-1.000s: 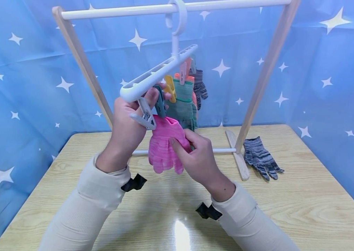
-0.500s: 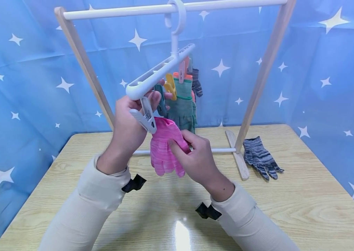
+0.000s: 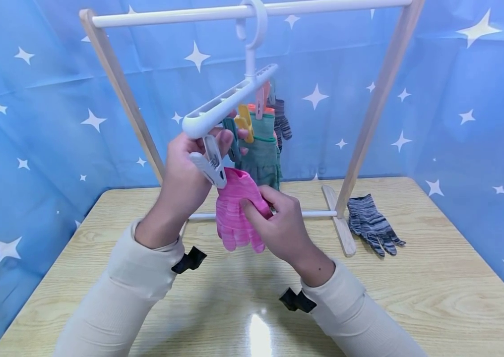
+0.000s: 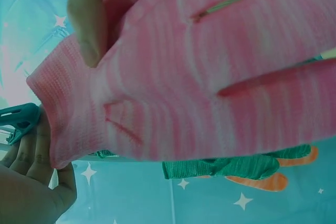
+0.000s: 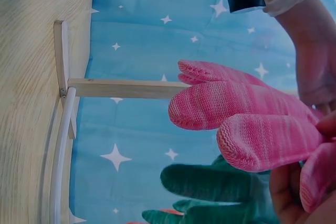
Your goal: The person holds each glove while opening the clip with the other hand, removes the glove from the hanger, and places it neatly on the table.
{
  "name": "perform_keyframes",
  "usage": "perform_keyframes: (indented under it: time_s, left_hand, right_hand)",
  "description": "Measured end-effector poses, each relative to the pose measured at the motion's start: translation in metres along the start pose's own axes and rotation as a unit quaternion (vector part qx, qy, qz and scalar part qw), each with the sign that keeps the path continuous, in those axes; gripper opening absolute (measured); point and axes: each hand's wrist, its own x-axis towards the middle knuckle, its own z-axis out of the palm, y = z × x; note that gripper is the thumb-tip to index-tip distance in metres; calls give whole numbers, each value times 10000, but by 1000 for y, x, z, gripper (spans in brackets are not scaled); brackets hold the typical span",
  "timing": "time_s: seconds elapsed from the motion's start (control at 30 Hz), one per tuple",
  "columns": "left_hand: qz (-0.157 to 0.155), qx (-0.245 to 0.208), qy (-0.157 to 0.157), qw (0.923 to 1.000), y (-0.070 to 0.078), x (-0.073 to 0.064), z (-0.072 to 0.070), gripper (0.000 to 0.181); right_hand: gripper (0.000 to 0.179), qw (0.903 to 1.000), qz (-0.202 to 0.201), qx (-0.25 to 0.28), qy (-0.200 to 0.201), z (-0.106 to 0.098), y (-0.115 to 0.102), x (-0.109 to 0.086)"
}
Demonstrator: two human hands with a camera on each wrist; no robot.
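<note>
A pink knit glove (image 3: 238, 208) hangs fingers down, and my right hand (image 3: 279, 223) pinches its side between thumb and fingers. My left hand (image 3: 185, 173) is under the white hanger (image 3: 225, 104), its thumb and fingers around a dark green clothespin (image 3: 232, 141). In the head view, a grey clothespin (image 3: 211, 161) at the hanger's near end overlaps the glove's cuff; whether it grips the cuff I cannot tell. In the left wrist view, the glove (image 4: 173, 93) fills the middle, its cuff beside the left fingers and the green clothespin (image 4: 21, 121).
Farther along the hanger, yellow (image 3: 244, 121) and pink clothespins (image 3: 259, 103) are near a green glove (image 3: 261, 153). Behind it hangs a dark striped glove (image 3: 281, 121). Another grey striped glove (image 3: 372, 223) lies on the table (image 3: 435, 277), beside the wooden rack (image 3: 372, 109).
The hanger's near end, with the left hand and clothespins, has shifted slightly right. The pink glove has moved slightly right and down, still in the right hand.
</note>
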Motion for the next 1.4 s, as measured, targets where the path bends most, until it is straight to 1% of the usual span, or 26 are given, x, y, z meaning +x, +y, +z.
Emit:
perform_keyframes:
  time_s: [0.1,0.17,0.33,0.43,0.57,0.67,0.77,0.9,0.97,1.03,1.1,1.17,1.3,1.4]
  left_hand:
    - [-70,-81,-9,9999,1,0,-3,32]
    - [-87,-30,40,9999,0,-1,-5,32]
    - [-236,416,426,9979,-4,-6,-13,29]
    - [-256,406,543,9974,-8,-8,-17,31]
    - [-191,370,622,9972,-14,-11,-23,34]
    - [-108,420,821,9957,-18,-14,-27,30]
    - [81,360,1024,9941,-23,-18,-30,24]
    - [355,490,1297,9897,-30,-22,-33,22]
    - [535,726,1468,9850,-35,-24,-35,24]
    - [708,1028,1707,9774,-40,-26,-37,26]
    - [859,1303,2014,9670,-45,-27,-39,26]
    - [944,1465,2344,9564,-51,-28,-41,25]
    - [1032,1622,2957,9357,-64,-29,-46,23]
    - [1055,1738,3347,9201,-74,-28,-52,21]
  right_hand:
    - [11,10000,-24,-19,10,0,1,0]
    - [14,10000,-30,-25,-2,0,1,0]
    - [18,10000,-33,-31,-18,1,1,0]
    - [17,10000,-38,-40,-17,2,1,0]
    - [17,10000,-25,-37,-18,2,1,0]
    - [18,10000,-13,-21,-23,2,1,0]
    - [19,10000,-16,-2,-37,3,1,0]
    - [18,10000,-47,-36,-39,3,2,0]
    - [18,10000,-46,-63,-32,2,2,0]
    - [17,10000,-21,-76,-38,2,2,0]
    - [17,9999,13,-95,-42,2,2,-1]
    - [16,9999,39,-97,-56,2,2,-1]
    - [16,9999,35,-99,-70,2,2,-1]
    - [16,9999,21,-100,-65,2,2,-1]
